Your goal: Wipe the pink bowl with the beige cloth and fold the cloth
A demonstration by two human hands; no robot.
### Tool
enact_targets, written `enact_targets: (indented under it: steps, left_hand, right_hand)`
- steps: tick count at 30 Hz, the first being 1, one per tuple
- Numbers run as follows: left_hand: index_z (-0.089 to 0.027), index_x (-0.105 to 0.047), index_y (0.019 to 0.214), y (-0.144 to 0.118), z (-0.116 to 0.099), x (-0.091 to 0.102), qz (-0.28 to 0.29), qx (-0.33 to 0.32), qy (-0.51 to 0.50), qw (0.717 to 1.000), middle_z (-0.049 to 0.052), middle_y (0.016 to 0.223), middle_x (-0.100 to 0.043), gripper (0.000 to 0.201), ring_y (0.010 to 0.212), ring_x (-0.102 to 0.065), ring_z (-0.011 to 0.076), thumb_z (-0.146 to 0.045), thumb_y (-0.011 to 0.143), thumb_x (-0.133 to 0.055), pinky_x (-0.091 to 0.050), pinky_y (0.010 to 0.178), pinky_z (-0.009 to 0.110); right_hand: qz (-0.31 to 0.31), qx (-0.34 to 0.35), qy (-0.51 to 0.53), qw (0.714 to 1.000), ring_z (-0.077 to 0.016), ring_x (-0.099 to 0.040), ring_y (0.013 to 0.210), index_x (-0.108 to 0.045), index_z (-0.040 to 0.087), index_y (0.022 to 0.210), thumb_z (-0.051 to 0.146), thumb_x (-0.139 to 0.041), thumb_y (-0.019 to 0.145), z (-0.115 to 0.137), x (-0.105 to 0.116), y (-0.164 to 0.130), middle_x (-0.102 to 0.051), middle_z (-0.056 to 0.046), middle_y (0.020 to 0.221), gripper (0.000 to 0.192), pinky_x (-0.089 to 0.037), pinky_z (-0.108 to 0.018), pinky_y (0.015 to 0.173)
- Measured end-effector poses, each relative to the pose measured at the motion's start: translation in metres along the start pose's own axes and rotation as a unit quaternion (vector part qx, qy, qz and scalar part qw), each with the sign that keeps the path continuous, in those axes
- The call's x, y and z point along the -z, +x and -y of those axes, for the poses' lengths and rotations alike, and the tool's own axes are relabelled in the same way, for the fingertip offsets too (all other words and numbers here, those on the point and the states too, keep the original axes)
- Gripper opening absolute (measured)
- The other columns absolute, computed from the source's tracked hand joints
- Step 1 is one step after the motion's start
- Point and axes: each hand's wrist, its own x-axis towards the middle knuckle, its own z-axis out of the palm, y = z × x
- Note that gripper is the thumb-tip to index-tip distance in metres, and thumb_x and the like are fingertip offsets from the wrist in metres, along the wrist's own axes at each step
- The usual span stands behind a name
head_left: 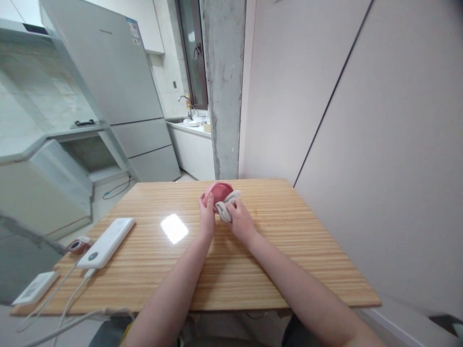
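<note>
Between our left hand (206, 212) and our right hand (241, 220) sits a pink bowl (220, 191), tipped so that its hollow shows toward us. We grip it with the left hand, the thumb over its near side and the fingers at its outer left. Our right hand is closed on a pale cloth (224, 212), bunched just in front of the bowl, with one fold lying against the bowl's right side. We cannot tell whether the bowl touches the table under it.

Our bare forearms (289, 282) reach forward and draw together toward the bowl, the left one steeper, the right one slanting in from farther out. Both wrists are near each other, above the wooden table (307, 250), close to its far edge.

Left of our left hand, a patch of light (174, 228) shines on the wood. Farther left lies a white power bank (108, 243), with a cable (74, 294) at its near end and a small round object (76, 246) just beside it; a flat white box (36, 288) lies beyond these, nearest the left corner.

Ahead of our hands stands a grey pillar (226, 96), with a sink tap (188, 107) and a tall fridge (119, 72) to its left. Right of our hands rises a pale wall (379, 159).
</note>
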Motion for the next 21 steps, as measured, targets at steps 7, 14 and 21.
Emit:
enact_targets:
  steps: [7,14,21]
  left_hand:
    - [-0.013,-0.054,0.109,0.019,-0.015,0.014,0.076,0.088,0.07,0.991,0.012,0.103,-0.064,0.048,0.078,-0.066,0.018,-0.031,0.069,-0.074,-0.054,0.062,0.028]
    - [-0.019,-0.048,0.114,0.001,-0.004,0.0,-0.003,0.002,0.039,0.999,0.01,0.112,-0.061,0.051,0.09,-0.064,0.0172,-0.037,0.072,-0.071,-0.053,0.072,0.027]
    - [-0.019,-0.042,0.119,0.009,-0.006,0.004,0.041,0.065,0.076,0.994,0.011,0.108,-0.061,0.062,0.081,-0.065,0.0155,-0.04,0.07,-0.073,-0.052,0.069,0.026]
  right_hand:
    - [0.051,0.04,-0.032,0.997,-0.0168,-0.044,0.08,-0.064,0.023,0.099,0.011,-0.051,0.082,-0.021,0.013,0.009,-0.049,-0.003,0.089,0.024,-0.039,-0.028,0.073]
    - [0.022,-0.044,-0.014,0.999,-0.0236,-0.05,0.099,-0.05,0.019,0.121,0.013,-0.061,0.075,0.003,-0.008,-0.001,-0.054,-0.01,0.108,0.048,-0.043,-0.036,0.087]
    - [0.038,-0.023,-0.005,0.999,-0.018,-0.05,0.084,-0.061,0.019,0.1,0.013,-0.059,0.079,-0.02,0.005,0.007,-0.052,-0.006,0.097,0.022,-0.044,-0.029,0.076]
